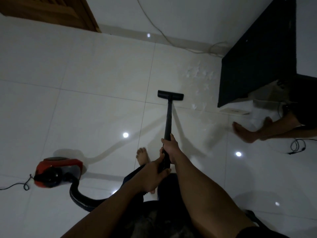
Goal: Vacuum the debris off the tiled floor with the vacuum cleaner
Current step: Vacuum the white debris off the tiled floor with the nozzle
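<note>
A black vacuum wand [168, 117] runs from my hands out to its flat floor nozzle [170, 95], which rests on the white tiled floor [85, 74]. My right hand [171, 148] grips the wand higher up; my left hand [154, 176] grips the ribbed handle end just behind it. White scraps of debris [199, 74] lie scattered to the right of and beyond the nozzle, near the black cabinet. The red and black vacuum body [58, 170] sits on the floor at the left, its black hose [80, 198] curving back toward me.
A black cabinet [257, 57] stands at the right. Another person's bare feet [248, 131] rest beside it, near a white power strip [233, 111] and coiled cable [296, 146]. A wooden door [51, 11] is at top left. A cord [161, 31] trails along the wall. My bare foot [142, 156] is under my hands.
</note>
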The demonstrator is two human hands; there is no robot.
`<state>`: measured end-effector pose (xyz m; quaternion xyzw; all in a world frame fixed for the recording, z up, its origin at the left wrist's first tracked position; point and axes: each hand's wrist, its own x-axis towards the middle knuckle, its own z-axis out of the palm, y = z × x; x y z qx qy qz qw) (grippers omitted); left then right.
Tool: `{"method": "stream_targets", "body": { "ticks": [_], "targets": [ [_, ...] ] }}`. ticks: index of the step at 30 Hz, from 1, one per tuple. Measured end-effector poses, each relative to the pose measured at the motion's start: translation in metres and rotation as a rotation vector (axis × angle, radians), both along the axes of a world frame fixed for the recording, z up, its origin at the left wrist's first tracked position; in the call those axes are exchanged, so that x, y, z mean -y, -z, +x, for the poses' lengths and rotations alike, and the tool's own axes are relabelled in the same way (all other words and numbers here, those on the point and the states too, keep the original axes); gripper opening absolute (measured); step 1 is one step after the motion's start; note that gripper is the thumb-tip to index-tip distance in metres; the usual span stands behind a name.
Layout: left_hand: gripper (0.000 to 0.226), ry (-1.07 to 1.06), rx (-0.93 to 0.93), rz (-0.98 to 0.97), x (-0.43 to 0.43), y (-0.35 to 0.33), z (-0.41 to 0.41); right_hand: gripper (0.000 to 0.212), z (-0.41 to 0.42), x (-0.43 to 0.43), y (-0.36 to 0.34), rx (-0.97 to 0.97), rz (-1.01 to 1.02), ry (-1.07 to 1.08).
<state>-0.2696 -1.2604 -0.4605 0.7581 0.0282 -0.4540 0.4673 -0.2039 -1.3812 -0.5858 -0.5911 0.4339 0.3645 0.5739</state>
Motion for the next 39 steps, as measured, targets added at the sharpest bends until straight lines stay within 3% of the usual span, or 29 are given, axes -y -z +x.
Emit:
{"method": "stream_targets", "body": {
  "ticks": [12, 16, 24, 39],
  "targets": [
    [0.070, 0.058, -0.029, 0.073, -0.021, 0.006, 0.118, 0.071, 0.114, -0.024, 0.011, 0.022, -0.032, -0.012],
    [0.068, 0.024, -0.037, 0.056, -0.021, 0.020, 0.152, 0.063, 0.154, -0.026, 0.021, 0.002, -0.009, 0.032],
    [0.066, -0.071, -0.052, 0.069, -0.005, 0.033, 0.242, 0.073, 0.249, -0.017, 0.027, -0.025, -0.009, 0.006],
    [0.069, -0.103, -0.039, 0.150, 0.024, 0.061, 0.374, 0.070, 0.396, 0.006, 0.043, -0.057, 0.057, -0.010]
  ]
}}
